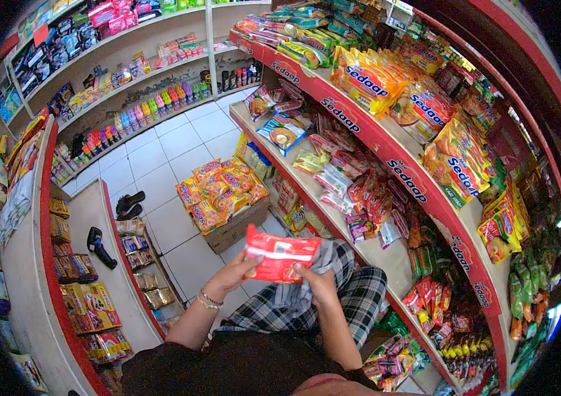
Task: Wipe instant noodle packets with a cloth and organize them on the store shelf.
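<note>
My left hand [238,272] grips the left end of a red packet [278,262], with its thumb on the near face. A pale band and printing run across the packet's upturned side. My right hand [317,284] pinches the lower right corner of the same packet. A grey cloth [292,299] is bunched against that hand, partly behind the packet, and hangs over my checked trousers [362,299]. Just beyond my hands stands a cardboard box [238,227], topped with orange instant noodle packets [223,190].
On the right, a tiered shelf [379,151] with a red edge holds noodle packs [364,81] and sachets. Another shelf unit [45,277] with boxed goods rises at the left. Black sandals [129,205] lie near it. Bottles [161,101] line the far shelves, past white floor tiles [166,143].
</note>
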A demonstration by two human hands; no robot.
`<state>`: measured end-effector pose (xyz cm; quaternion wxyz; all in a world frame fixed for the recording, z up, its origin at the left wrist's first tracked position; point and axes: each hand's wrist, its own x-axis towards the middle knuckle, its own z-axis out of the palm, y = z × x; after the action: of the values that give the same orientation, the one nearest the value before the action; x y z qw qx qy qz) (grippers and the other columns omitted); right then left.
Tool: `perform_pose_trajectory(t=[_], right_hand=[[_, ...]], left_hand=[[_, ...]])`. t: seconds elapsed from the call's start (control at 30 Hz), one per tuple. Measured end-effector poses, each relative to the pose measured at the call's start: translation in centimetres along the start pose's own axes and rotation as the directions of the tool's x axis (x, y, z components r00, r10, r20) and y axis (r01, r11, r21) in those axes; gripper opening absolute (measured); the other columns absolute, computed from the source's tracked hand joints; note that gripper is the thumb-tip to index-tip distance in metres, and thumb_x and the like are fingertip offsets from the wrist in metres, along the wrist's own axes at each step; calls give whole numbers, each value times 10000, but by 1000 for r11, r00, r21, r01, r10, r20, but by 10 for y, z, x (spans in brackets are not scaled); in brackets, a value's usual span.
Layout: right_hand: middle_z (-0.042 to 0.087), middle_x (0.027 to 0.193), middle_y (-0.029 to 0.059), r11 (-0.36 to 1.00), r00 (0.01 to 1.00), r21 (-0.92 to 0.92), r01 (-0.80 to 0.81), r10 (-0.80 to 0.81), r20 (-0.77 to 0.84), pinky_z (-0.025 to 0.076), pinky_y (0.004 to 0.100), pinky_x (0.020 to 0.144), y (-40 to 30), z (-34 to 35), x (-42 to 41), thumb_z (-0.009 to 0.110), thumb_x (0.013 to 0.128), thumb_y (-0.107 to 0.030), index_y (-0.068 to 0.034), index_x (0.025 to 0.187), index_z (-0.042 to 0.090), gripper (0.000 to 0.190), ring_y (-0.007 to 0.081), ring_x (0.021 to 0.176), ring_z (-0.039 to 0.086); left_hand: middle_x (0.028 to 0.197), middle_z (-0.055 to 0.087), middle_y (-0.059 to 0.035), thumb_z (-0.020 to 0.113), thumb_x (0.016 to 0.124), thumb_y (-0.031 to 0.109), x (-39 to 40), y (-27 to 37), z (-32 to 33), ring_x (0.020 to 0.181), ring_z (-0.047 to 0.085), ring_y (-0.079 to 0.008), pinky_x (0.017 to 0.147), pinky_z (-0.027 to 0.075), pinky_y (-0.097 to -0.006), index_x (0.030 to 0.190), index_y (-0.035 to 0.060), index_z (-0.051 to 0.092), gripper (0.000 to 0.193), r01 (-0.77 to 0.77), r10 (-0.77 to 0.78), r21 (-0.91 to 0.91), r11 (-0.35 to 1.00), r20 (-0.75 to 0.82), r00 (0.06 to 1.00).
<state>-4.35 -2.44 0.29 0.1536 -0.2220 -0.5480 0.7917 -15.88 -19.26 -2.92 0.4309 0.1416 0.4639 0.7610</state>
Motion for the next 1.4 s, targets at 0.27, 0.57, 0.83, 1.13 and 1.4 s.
perform_pose_trajectory(t=[0.27, 0.57, 0.83, 1.13, 1.4], right_hand=[[641, 893, 149, 535, 719, -763, 363, -682, -136, 465, 323, 763, 3, -1, 9, 677, 742, -85, 65, 964, 586, 283, 240, 822, 620], [297, 1420, 136, 163, 787, -814, 557, -418, 454, 57, 528, 1057, 25, 44, -33, 618, 666, -164, -21, 1301, 367, 698, 333, 1349, 151], [250, 1452, 97, 349, 794, -772, 532, -522, 311, 12, 563, 1041, 26, 38, -9, 586, 715, -285, -77, 1289, 435, 628, 318, 1366, 85], [312, 1412, 146, 722, 800, -436, 537, -600, -9, 18, 465, 1069, 68, 17, 31, 523, 780, -304, 17, 1296, 374, 626, 323, 1357, 129], [334, 1410, 102, 95, 698, -757, 647, -474, 537, 48, 553, 1037, 19, 51, -13, 450, 790, -411, -78, 1260, 468, 577, 296, 1349, 168]], left_hand=[[1216, 504, -137, 533, 899, 187, -3, -4, 29, 1087, 533, -212, 916, 459, -375, 1287, 35, 336, 460, 68, -63, -344, 937, 26, 998], [1284, 441, -97, 340, 935, 448, 0, 6, 51, 1149, 470, -196, 967, 401, -346, 1334, 39, 277, 575, -242, 238, -183, 953, -45, 970], [1299, 420, -132, 269, 933, 477, -1, -29, 22, 1171, 454, -219, 1009, 354, -371, 1333, 8, 242, 617, -135, 127, -92, 987, -88, 988], [1262, 476, -113, 209, 927, 510, -4, -21, 27, 1135, 499, -212, 976, 399, -365, 1299, 16, 340, 632, -37, 50, 107, 994, -117, 992], [1339, 360, -103, 485, 891, 362, -8, -14, 23, 1207, 381, -195, 1014, 337, -335, 1354, 11, 252, 627, -23, 33, 255, 967, -36, 999]])
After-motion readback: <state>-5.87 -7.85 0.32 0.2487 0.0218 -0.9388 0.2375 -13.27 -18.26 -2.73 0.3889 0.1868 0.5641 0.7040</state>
